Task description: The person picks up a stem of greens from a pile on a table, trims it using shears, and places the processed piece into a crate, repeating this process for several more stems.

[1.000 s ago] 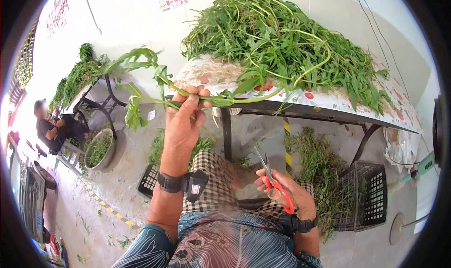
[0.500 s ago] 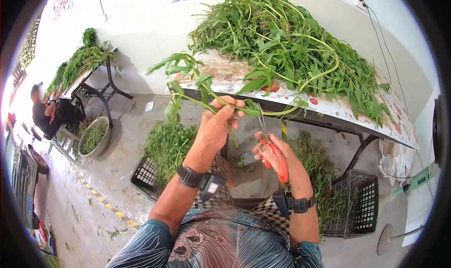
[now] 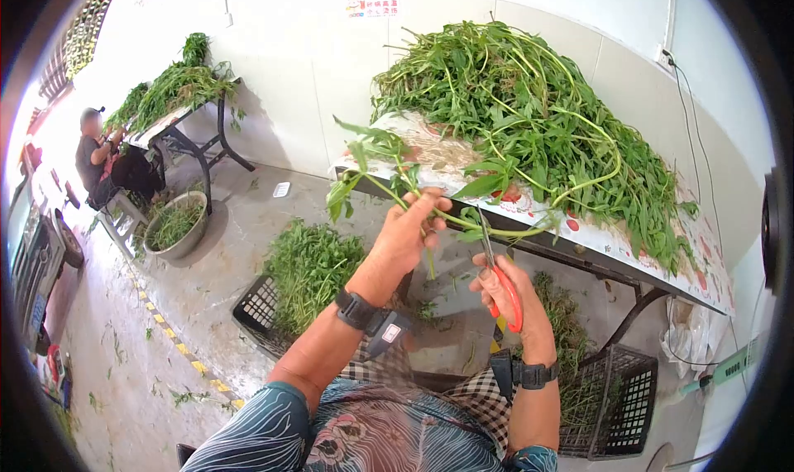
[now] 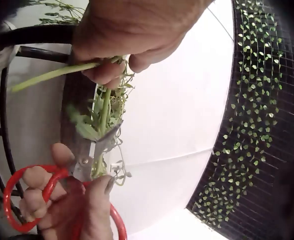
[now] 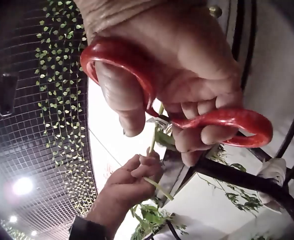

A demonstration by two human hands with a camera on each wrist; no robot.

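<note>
My left hand (image 3: 411, 230) grips a leafy green stem (image 3: 517, 233) between thumb and fingers, its leaves (image 3: 342, 197) sticking out to the left. From the right, my right hand (image 3: 529, 311) holds scissors (image 3: 514, 294) with red handles. In the right wrist view, a finger or thumb passes through one handle loop (image 5: 89, 55). Beside the left hand, the scissor blades (image 4: 107, 142) overlap the stem in the left wrist view. The stem's far end reaches toward a big heap of leafy stems (image 3: 529, 108) on the table.
The table (image 3: 430, 153) has a patterned cover and dark legs. Below it stand black crates (image 3: 633, 397) with greens; another pile of greens (image 3: 318, 273) lies left. At the far left a seated person (image 3: 116, 162) works at a second table, near a round tub (image 3: 178, 244).
My right hand has raised the scissors from near my lap up to the stem. The left hand keeps hold of the stem and sits lower and farther right in view, as the head view shifted.
</note>
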